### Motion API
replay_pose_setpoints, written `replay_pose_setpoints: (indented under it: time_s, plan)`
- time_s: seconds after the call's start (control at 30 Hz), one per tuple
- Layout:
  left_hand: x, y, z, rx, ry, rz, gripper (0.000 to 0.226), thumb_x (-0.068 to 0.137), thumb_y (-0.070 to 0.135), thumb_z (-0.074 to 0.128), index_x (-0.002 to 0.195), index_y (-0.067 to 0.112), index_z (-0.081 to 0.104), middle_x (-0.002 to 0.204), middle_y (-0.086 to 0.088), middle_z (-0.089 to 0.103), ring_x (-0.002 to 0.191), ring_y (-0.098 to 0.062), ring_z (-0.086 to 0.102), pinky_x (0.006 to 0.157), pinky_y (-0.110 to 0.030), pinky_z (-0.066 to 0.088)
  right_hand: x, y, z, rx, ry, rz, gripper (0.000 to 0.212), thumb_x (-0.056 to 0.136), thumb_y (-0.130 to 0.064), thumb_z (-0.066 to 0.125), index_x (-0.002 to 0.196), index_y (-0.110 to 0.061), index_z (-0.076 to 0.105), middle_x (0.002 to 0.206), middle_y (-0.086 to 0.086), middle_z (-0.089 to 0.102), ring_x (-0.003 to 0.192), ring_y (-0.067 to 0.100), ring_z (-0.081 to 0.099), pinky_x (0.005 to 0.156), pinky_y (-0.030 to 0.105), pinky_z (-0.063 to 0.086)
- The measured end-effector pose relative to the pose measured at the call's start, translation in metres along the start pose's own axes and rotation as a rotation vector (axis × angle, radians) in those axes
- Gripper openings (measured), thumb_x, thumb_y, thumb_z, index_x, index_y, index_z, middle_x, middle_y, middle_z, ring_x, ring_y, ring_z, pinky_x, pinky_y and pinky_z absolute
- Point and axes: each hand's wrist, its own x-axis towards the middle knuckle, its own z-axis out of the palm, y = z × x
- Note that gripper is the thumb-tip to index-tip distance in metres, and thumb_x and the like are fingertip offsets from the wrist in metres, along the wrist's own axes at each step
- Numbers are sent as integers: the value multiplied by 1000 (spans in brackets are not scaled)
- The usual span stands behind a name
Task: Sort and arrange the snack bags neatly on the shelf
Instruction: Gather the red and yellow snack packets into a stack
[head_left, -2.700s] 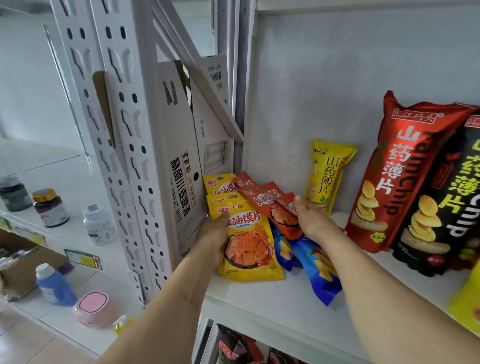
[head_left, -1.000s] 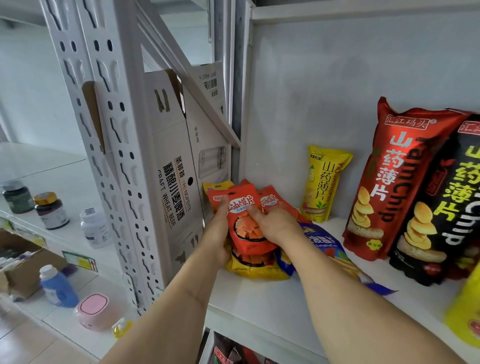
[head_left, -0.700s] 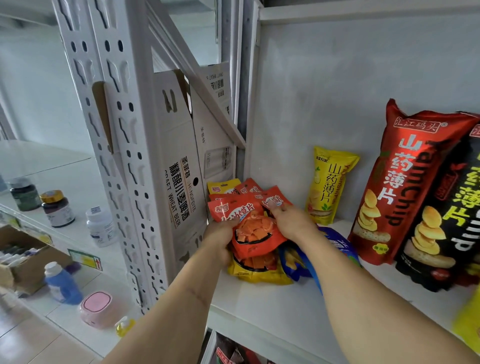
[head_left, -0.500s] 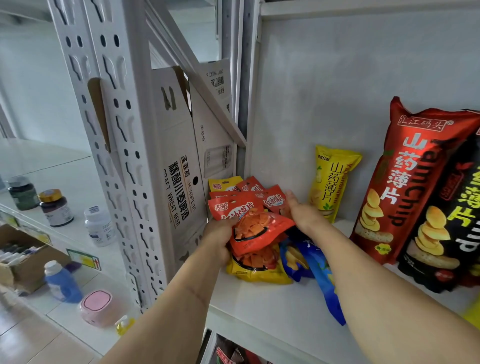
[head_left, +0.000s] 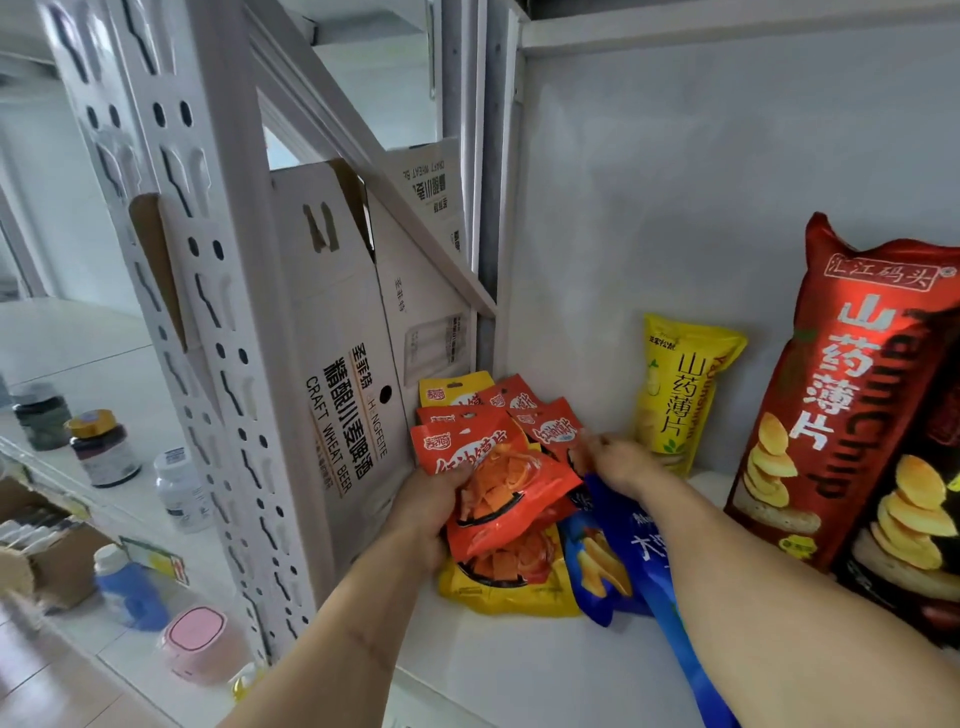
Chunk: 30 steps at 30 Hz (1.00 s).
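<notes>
A pile of small snack bags lies in the left back corner of the white shelf (head_left: 509, 670). My left hand (head_left: 426, 514) grips the top red bag (head_left: 498, 488) by its left edge. Under it lies a yellow bag (head_left: 498, 587), with more red bags (head_left: 545, 426) and another yellow one (head_left: 447, 389) stacked behind. My right hand (head_left: 618, 462) reaches in over a blue chip bag (head_left: 639, 561), fingertips at a rear red bag; its grip is blurred.
A slim yellow bag (head_left: 680, 389) leans on the back wall. A tall red chip bag (head_left: 852, 384) and a black one (head_left: 914, 530) stand to the right. Cardboard beer boxes (head_left: 343, 374) and the perforated upright (head_left: 223, 322) border the pile on the left. Bottles stand on a lower left shelf.
Both hands brought a red bag onto the front yellow bag. The left hand still holds it, while the right hand has let go and shifted right toward the rear red bags.
</notes>
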Motion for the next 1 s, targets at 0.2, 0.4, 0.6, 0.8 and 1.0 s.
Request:
replay_pose_setpoints:
  time_s: [0.2, 0.4, 0.6, 0.8, 1.0]
  plan:
    - [0, 3, -7, 13, 2, 18, 11, 96, 17, 64, 107, 14, 68, 97, -13, 77, 90, -34, 73, 84, -48, 58, 11, 0, 3, -36, -42, 85, 71, 94, -66, 40, 130, -6, 56, 131, 17, 60, 117, 33, 57, 97, 35, 43]
    - [-7, 9, -9, 42, 10, 53, 7, 98, 15, 62, 101, 16, 68, 92, -11, 77, 82, -30, 74, 67, -37, 58, 26, 3, 5, 332, 170, 6, 47, 85, -44, 72, 112, -6, 69, 114, 14, 71, 100, 32, 67, 94, 46, 52]
    - [-11, 11, -5, 94, 41, 106, 8, 99, 18, 60, 96, 21, 66, 94, -7, 75, 83, -26, 72, 67, -34, 57, -1, -25, -41, 552, 399, -68, 33, 93, -33, 66, 112, -6, 69, 111, 12, 71, 96, 28, 66, 78, 35, 53]
    - [-11, 13, 3, 64, 52, 77, 16, 98, 23, 62, 109, 15, 70, 97, -10, 77, 87, -30, 74, 83, -48, 60, -38, -45, -32, 511, 117, -58, 25, 89, -28, 72, 104, -9, 69, 99, 7, 73, 78, 20, 66, 69, 28, 52]
    - [-15, 16, 11, -62, -29, -3, 49, 94, 60, 53, 112, 18, 70, 98, -12, 78, 89, -32, 75, 87, -52, 58, -42, -53, -4, 281, 84, 15, 36, 78, -36, 78, 100, -9, 67, 97, 10, 72, 85, 29, 70, 83, 41, 58]
